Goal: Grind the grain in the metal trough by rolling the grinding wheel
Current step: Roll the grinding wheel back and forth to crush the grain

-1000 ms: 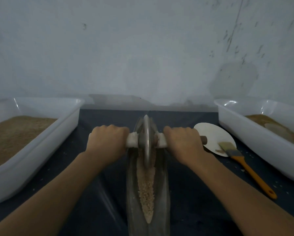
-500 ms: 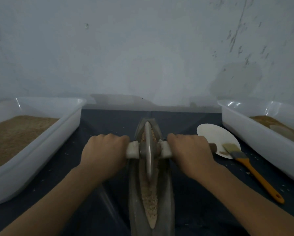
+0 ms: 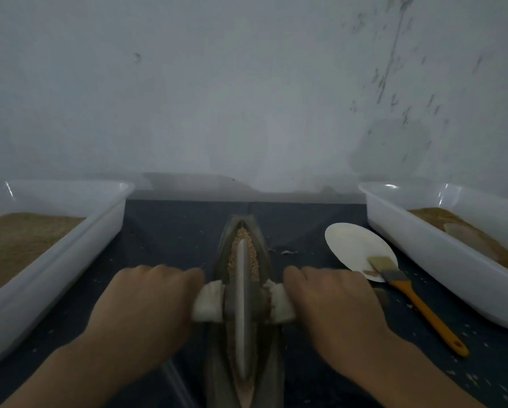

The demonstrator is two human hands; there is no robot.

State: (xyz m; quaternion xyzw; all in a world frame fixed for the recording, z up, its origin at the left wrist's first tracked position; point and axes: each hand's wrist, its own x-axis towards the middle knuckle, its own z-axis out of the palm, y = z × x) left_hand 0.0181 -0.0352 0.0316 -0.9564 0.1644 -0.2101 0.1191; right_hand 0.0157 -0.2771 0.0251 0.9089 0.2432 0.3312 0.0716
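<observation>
Dark tabletop point(image 3: 173, 231): both hands point(image 3: 147, 307) grip grinding wheel point(image 3: 242, 307) axle.

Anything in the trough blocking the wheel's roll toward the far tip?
Nothing visible but grain. The grinding wheel sits in the metal trough, left hand and right hand gripping its axle handles.

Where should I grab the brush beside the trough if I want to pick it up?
Take the brush by its long orange handle, coming from above on the near right. The bristle end rests on the white plate, while the handle lies flat and free on the dark table.
</observation>
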